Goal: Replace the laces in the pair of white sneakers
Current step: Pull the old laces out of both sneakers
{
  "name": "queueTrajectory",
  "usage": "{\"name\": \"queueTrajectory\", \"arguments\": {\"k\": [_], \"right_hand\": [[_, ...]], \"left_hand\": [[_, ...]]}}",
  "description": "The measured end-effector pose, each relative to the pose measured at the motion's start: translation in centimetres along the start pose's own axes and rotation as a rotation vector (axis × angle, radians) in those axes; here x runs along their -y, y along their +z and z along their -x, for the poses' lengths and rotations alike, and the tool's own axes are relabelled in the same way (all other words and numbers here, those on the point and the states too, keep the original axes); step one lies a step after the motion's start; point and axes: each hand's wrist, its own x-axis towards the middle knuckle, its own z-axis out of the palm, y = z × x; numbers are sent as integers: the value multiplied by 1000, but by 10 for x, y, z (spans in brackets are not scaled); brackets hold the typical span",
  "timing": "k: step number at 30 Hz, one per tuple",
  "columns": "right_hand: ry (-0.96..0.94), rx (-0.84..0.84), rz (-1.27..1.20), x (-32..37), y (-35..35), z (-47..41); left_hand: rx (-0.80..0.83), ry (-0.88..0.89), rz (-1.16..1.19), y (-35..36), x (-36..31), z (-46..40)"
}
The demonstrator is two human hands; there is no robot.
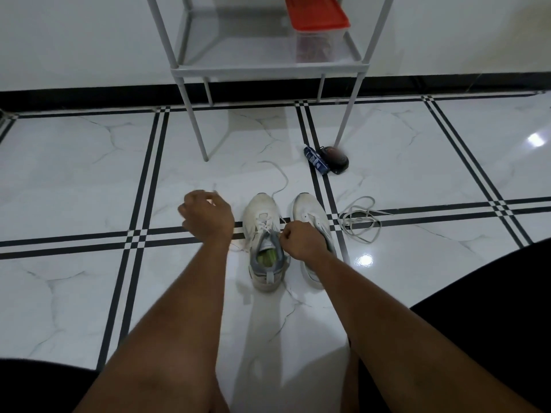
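Two white sneakers stand side by side on the floor, toes pointing away from me. The left sneaker (262, 231) has a grey collar, a green insole and a white lace (281, 181) partly threaded, with one end trailing past its toe. My left hand (207, 216) hovers left of this shoe with curled fingers pinching a thin white lace end that sticks up above them. My right hand (299, 238) is a fist over the gap between the shoes, pinching the lace by the eyelets. It covers part of the right sneaker (310, 213).
A loose white lace (360, 220) lies coiled on the tiles right of the shoes. A grey metal shelf rack (268, 70) with a red-lidded box (316, 16) stands ahead. A blue packet (316, 160) and a dark object (337, 158) lie by its front right leg.
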Motion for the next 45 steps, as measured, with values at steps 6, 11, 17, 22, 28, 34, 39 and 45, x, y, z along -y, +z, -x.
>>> {"name": "queueTrajectory", "arguments": {"k": [6,11,17,22,28,34,39,45], "right_hand": [[-29,13,-76,7,2,0],[-52,-12,-94,18,9,2],[281,56,-533,0,17,-4],[336,78,-672,4,18,-3],[238,71,-549,1,16,-1],[225,51,-576,7,7,2],[163,33,-443,11,7,3],[114,12,-324,4,9,4]], "left_hand": [[206,46,-174,0,30,16],[708,387,-202,17,35,46],[603,202,59,18,49,49],[689,407,-224,26,41,52],[543,558,-472,36,20,59],[163,-242,106,23,8,48],[502,642,-492,30,29,52],[200,572,-377,35,18,56]]}}
